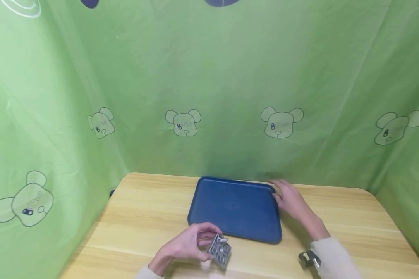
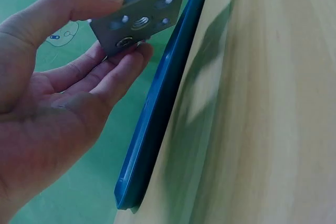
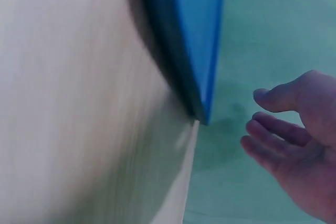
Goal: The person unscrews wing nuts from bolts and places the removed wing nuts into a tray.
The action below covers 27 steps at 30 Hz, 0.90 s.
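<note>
My left hand (image 1: 187, 244) pinches a grey metal block (image 1: 220, 251) with several round holes, above the table just in front of the tray's near edge. Seen from the left wrist, the thumb presses the top of the block (image 2: 140, 18) and fingers support it from below; one middle hole looks threaded. A blue rectangular tray (image 1: 234, 209) lies flat on the table, its inside bare. Near the tray's far right corner is my right hand (image 1: 293, 199), fingers slightly bent. The right wrist view shows that hand (image 3: 299, 137) holding nothing, apart from the tray rim (image 3: 197, 51).
A light wood table (image 1: 146, 209) carries the tray. Green cloth (image 1: 230, 89) printed with bear heads hangs behind the table and on both sides. A small dark device (image 1: 309, 259) is fixed at the right wrist.
</note>
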Each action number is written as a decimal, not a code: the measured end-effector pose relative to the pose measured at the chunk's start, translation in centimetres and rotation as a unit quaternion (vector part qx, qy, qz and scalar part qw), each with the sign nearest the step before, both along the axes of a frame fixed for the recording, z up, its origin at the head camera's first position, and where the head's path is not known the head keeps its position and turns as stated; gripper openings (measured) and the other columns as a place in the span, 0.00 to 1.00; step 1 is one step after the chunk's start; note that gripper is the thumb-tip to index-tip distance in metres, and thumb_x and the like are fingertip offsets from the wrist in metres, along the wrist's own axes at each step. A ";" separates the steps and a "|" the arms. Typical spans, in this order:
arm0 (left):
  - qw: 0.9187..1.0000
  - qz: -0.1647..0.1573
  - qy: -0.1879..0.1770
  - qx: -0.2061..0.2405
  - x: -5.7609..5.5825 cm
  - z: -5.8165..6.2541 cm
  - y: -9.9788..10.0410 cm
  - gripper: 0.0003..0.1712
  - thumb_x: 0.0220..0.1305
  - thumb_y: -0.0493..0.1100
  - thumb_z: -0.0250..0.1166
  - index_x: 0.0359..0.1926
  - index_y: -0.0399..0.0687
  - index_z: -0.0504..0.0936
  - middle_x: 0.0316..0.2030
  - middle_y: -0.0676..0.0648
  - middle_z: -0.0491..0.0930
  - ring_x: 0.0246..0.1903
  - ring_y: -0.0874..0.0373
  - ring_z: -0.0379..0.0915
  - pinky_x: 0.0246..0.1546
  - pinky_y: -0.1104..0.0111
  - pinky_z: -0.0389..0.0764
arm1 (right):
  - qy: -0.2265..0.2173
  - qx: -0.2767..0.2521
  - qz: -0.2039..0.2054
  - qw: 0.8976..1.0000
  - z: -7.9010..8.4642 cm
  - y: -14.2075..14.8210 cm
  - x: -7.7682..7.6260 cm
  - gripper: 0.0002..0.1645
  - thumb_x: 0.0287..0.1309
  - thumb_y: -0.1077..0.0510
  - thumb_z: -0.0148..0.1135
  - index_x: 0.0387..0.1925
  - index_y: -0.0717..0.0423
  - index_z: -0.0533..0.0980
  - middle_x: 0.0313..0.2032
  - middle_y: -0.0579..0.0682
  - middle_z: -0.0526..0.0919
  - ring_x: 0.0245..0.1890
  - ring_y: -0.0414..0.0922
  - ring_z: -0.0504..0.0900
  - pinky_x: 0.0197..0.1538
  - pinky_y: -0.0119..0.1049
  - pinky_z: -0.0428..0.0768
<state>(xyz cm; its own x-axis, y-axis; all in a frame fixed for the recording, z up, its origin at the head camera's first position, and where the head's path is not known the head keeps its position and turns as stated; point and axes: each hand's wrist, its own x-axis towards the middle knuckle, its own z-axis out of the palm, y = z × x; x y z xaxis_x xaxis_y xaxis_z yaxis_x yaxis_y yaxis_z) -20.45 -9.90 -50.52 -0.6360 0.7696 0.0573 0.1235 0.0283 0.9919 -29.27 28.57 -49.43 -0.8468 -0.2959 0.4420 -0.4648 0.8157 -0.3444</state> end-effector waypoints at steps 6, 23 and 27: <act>1.000 0.014 -0.007 0.011 -0.2 0.1 0.1 0.40 0.48 0.22 0.71 0.65 0.36 0.74 0.64 0.37 0.75 0.62 0.54 0.76 0.66 0.65 0.76 | -0.004 -0.036 -0.013 0.999 1.3 -0.2 3.1 0.32 0.56 0.71 0.69 0.63 0.69 0.73 0.56 0.70 0.79 0.55 0.69 0.78 0.58 0.68 0.80; 0.995 0.033 -0.005 0.096 -1.4 1.0 1.7 0.41 0.50 0.23 0.70 0.68 0.39 0.74 0.66 0.36 0.69 0.65 0.31 0.67 0.67 0.51 0.77 | -0.047 -0.115 0.002 0.992 5.8 -2.6 9.8 0.37 0.55 0.68 0.74 0.67 0.64 0.71 0.59 0.66 0.78 0.55 0.63 0.80 0.53 0.57 0.87; 0.994 0.058 -0.020 0.092 -1.6 1.7 2.2 0.42 0.48 0.23 0.72 0.67 0.42 0.74 0.63 0.39 0.73 0.62 0.36 0.71 0.64 0.54 0.81 | -0.020 -0.151 0.026 0.988 5.9 -3.9 10.5 0.34 0.53 0.70 0.75 0.62 0.62 0.75 0.54 0.57 0.83 0.51 0.57 0.82 0.51 0.51 0.89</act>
<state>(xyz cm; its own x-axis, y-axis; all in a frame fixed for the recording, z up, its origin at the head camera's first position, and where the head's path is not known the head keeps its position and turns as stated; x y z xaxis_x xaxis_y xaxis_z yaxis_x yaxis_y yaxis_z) -22.05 -7.69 -48.81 -0.7239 0.6705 0.1623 0.0900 -0.1414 0.9858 -18.80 24.72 -43.56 -0.8525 -0.1983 0.4836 -0.4840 0.6486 -0.5874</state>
